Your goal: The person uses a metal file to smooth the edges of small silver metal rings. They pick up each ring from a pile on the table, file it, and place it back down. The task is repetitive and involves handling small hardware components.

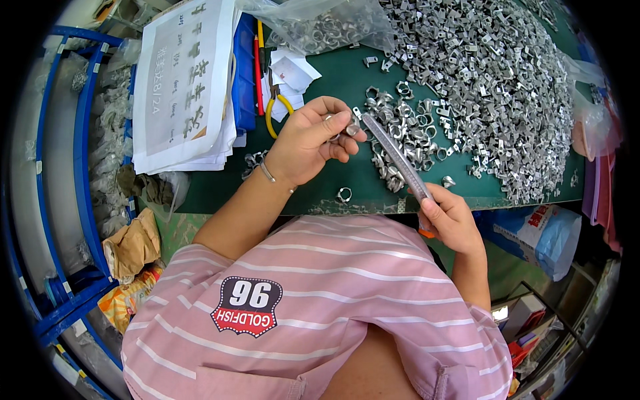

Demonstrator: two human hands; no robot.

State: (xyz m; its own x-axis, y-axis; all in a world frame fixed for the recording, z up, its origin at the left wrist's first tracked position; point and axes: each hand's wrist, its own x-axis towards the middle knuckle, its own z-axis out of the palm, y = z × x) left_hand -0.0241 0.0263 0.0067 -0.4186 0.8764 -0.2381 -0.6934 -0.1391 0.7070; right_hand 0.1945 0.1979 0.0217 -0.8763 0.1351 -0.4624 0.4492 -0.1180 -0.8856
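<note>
My left hand (317,137) is closed, thumb against fingers, around a small shiny metal clamp (353,129). The fingers partly hide it, and I cannot tell whether it holds more than one. In my right hand (450,217) is a long, flat grey file (399,159), slanting up and to the left. Its upper end lies close beside the left fingertips; whether it touches the clamp I cannot tell. An orange bit shows below the right palm. Under and beside the file lies a small heap of ring-shaped metal clamps (423,133). One loose ring clamp (344,195) lies near the table's front edge.
A large pile of small metal parts (493,87) covers the green table's (300,195) right side. Behind my left hand lie yellow-handled pliers (280,110), a red pen (259,83), and a clear bag (320,30) of rings. Paper sheets (177,87) and blue racks (83,133) stand left.
</note>
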